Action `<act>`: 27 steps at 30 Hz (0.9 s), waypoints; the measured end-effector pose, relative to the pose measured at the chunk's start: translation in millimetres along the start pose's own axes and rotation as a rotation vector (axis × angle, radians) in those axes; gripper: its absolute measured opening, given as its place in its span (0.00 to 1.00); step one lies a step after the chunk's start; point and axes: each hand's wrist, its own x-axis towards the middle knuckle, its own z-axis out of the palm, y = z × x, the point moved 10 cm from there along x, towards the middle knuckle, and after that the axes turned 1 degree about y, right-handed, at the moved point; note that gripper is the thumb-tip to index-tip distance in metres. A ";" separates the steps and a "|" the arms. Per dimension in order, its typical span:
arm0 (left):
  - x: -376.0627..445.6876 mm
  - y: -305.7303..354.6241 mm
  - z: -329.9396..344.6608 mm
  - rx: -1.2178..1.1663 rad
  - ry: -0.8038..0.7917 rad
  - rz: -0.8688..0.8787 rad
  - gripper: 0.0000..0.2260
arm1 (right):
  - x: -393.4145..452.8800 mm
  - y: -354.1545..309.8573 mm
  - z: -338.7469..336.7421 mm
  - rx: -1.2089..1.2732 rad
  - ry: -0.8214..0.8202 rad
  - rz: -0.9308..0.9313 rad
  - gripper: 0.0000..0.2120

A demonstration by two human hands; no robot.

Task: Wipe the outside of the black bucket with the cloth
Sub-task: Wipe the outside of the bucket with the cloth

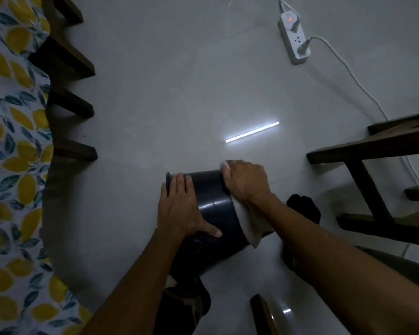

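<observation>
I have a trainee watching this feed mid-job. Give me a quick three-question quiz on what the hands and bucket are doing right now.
1. True or false: the round black plastic bucket stands upright on the pale tiled floor.
2. Which hand presses the white cloth to the bucket? A. left hand B. right hand
3. What white item lies on the floor at the upper right?

Key: 1. False, it is tipped toward the person. 2. B; the left hand lies flat on the bucket's side. 3. A white power strip with plugs in it.

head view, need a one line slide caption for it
Left hand steadies the black bucket lying on its side on the floor while the right hand presses a white cloth against its outside.
</observation>
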 end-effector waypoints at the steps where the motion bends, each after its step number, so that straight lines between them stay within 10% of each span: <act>1: -0.6 0.7 -0.9 -0.005 0.001 0.002 0.76 | -3.4 13.4 -3.2 0.019 0.039 0.052 0.24; 8: -13.7 -1.6 -15.7 -0.141 0.097 -0.061 0.75 | -44.2 37.6 -13.8 0.137 0.159 0.115 0.28; 16: -32.6 -31.5 -7.1 -0.943 0.185 -0.409 0.69 | -57.7 11.7 -7.0 0.280 0.035 0.272 0.25; 27: -38.6 -10.9 -70.8 -0.849 0.347 -0.245 0.58 | -70.1 -16.2 -10.0 0.519 0.004 0.247 0.25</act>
